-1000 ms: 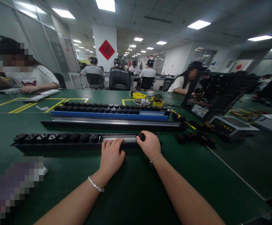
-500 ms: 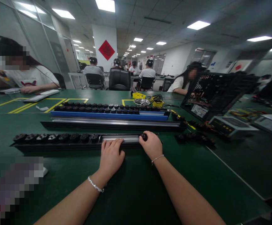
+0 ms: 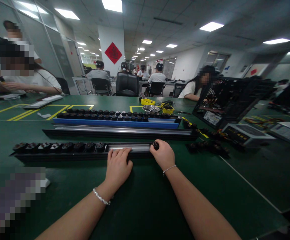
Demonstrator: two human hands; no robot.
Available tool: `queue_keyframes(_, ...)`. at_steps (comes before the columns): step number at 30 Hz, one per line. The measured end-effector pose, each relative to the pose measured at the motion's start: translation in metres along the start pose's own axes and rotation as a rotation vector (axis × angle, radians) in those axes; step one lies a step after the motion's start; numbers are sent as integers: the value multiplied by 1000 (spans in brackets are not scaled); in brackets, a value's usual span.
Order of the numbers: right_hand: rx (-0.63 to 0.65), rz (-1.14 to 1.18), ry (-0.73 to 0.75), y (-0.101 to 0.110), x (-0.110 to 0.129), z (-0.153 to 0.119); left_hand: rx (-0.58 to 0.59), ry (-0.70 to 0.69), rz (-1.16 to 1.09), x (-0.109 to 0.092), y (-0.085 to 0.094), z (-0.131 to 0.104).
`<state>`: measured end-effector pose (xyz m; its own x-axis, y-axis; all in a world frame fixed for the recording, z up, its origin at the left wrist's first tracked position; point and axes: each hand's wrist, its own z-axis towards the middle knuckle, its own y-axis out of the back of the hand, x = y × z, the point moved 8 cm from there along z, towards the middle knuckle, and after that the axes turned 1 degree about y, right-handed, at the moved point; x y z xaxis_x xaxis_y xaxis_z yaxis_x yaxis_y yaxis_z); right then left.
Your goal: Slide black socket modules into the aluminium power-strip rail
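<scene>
A long black channel (image 3: pixel 60 157) with a silvery inside lies across the green table, nearest to me. Several black round-topped parts (image 3: pixel 78 147) sit in a row in its left half; bare metal shows to their right. My left hand (image 3: pixel 118 166) rests on the channel's front edge near the middle, fingers spread and holding nothing. At the channel's right end, my right hand (image 3: pixel 163 154) grips a small black part (image 3: pixel 156 145) between thumb and fingers. Its lower side is hidden by the fingers.
Behind are an unfilled black channel (image 3: pixel 120 132) and a blue-edged channel (image 3: pixel 115 123) holding several parts. Loose black parts (image 3: pixel 207 148) lie to the right, near a metal power unit (image 3: pixel 247 134) and a computer case (image 3: pixel 231 100). Yellow trays (image 3: pixel 148 101) stand farther back. People sit around.
My right hand has shifted slightly to the right with the small black part. My left hand is almost unmoved. At the far left, a standing person has come further into view.
</scene>
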<state>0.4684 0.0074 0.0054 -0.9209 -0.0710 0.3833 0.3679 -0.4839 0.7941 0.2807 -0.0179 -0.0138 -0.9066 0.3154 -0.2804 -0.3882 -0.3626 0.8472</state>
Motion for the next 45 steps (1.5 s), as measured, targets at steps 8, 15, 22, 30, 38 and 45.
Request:
queue_keyframes(8,-18,-26,-23,2,-4,0,-1,-1,4,-1,1,0)
queue_keyframes(15,-28,-36,-38,3,-6,1,-5,4,0,1,0,0)
queue_keyframes(22,-58,-22,-49,6,-13,1,-3,0,4,1,0,0)
queue_keyframes(30,-54,-24,-79,8,-17,1,3,5,-1,1,0,0)
queue_keyframes(38,-88,-43,-64,5,-23,3,7,11,4,0,-1,0)
queue_keyframes(45,-80,-18,-122,4,-32,2,7,8,4,1,0,0)
